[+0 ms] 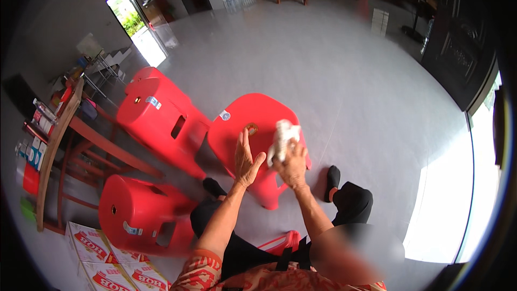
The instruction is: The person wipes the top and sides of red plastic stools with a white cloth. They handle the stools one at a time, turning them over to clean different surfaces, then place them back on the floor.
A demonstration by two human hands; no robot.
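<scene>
From the head camera, your right hand point(292, 166) grips a crumpled white cloth point(282, 137); its fingers are curled around the lower end of the cloth, which sticks up past them and lies against the seat of the red plastic stool point(258, 129) in front of your knees. The cloth sits just right of the small round hole in the middle of that seat.

Your left hand point(246, 160) rests flat on the same seat, fingers pressed together and pointing up toward the hole, thumb stuck out toward the cloth. The two hands are just beside each other, thumb nearly meeting the right hand.

Two more red stools lie tipped on the grey floor point(334, 64): one point(159, 113) just left of yours, another point(137, 213) nearer your left knee. A wooden desk point(59, 129) stands at the far left, with printed cartons point(102, 258) below it.
</scene>
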